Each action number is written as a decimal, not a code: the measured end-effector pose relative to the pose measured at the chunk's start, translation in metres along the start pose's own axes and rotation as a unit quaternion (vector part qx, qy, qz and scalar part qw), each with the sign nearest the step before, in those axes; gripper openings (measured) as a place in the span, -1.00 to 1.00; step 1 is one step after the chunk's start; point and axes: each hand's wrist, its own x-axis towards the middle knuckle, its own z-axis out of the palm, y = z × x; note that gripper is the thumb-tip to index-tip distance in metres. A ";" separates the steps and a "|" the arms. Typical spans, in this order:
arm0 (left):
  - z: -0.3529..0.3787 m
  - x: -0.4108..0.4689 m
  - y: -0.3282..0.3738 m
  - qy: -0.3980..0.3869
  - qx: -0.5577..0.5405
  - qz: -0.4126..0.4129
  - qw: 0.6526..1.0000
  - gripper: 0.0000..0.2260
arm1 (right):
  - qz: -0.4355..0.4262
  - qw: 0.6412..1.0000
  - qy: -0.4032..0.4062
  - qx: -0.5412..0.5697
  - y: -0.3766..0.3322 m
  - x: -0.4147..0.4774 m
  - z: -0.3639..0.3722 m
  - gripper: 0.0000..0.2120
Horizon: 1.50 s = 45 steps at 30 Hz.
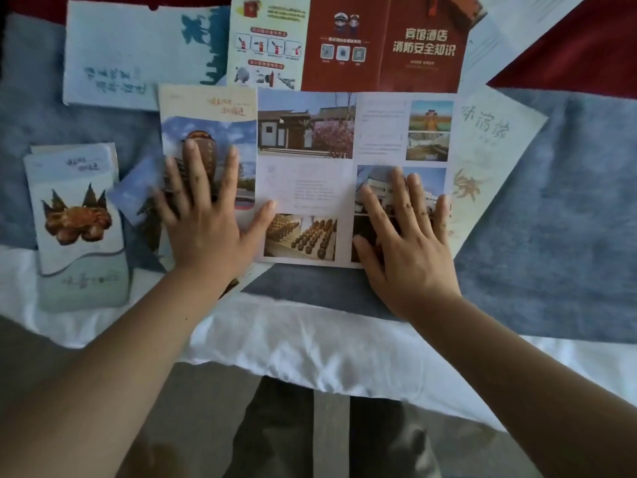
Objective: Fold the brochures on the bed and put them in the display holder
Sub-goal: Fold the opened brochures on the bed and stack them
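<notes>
Both hands: left hand (206, 229) and right hand (410, 243) lie flat, fingers spread, gripping nothing, pinning the brochure (310, 181) smooth for creasing.
Brochure: spread on the bed (310, 339), near its edge; left panel perhaps folded over already.
Stack (79, 219): folded ones, left of it.
Holder: unseen.

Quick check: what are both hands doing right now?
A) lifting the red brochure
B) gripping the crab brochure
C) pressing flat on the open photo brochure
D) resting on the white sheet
C: the left hand and right hand both lie flat on the open photo brochure.
</notes>
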 end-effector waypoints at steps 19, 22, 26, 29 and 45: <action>-0.040 -0.009 -0.002 0.061 -0.251 0.050 0.965 -0.28 | 0.005 0.999 0.023 -0.040 -0.005 0.005 0.018 -0.38; -0.048 -0.009 0.014 0.105 -0.312 0.126 0.936 -0.31 | 0.008 0.999 0.023 -0.044 -0.006 0.006 0.018 -0.38; -0.056 -0.013 0.046 0.101 -0.328 0.156 0.926 -0.29 | 0.007 0.999 0.022 -0.035 -0.008 0.005 0.015 -0.38; -0.058 -0.015 0.069 0.068 -0.334 0.141 0.930 -0.26 | 0.001 0.999 0.040 0.006 -0.009 0.005 0.007 -0.39; -0.051 -0.023 0.145 0.005 -0.273 0.120 0.954 -0.33 | 0.027 0.999 0.017 0.013 0.051 -0.012 -0.019 -0.31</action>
